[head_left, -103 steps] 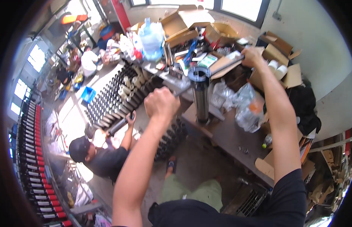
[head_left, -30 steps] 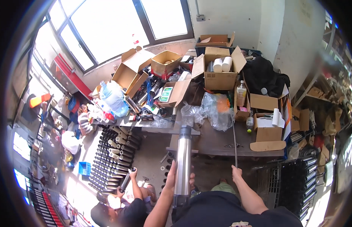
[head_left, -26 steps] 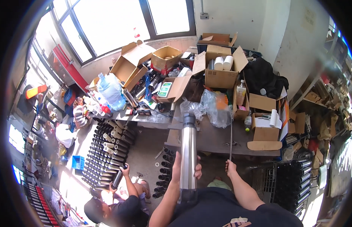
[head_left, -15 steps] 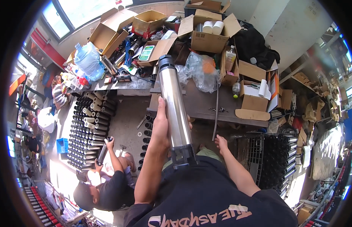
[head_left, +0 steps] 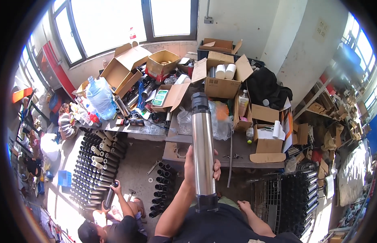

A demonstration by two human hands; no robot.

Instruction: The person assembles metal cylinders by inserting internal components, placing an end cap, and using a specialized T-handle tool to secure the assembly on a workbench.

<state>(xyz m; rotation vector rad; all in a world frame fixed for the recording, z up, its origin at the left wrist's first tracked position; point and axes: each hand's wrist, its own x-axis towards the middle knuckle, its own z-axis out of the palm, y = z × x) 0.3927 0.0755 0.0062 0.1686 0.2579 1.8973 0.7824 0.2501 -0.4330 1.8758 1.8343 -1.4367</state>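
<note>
My left hand point(head_left: 190, 167) grips a shiny steel cylinder point(head_left: 203, 156) with a black collar at each end. It stands nearly upright in front of my chest, its lower end close to my shirt. The thumb lies along its left side and fingertips wrap round to the right. Low beside my body, my right hand point(head_left: 244, 206) is empty, its fingers loosely bent. A thin grey hose point(head_left: 231, 162) hangs from the workbench point(head_left: 253, 158) in front of me, apart from that hand.
Cardboard boxes point(head_left: 221, 87), a blue water bottle point(head_left: 100, 99) and plastic bags crowd the bench. At lower left, a co-worker point(head_left: 115, 233) crouches beside rows of black cylinders point(head_left: 89, 170), holding one. A wire cage point(head_left: 273, 194) with more cylinders stands right.
The view has tilted up, showing more window and wall. The steel cylinder has shifted right and its lower end sits lower in view. My right hand has moved farther from the hose end.
</note>
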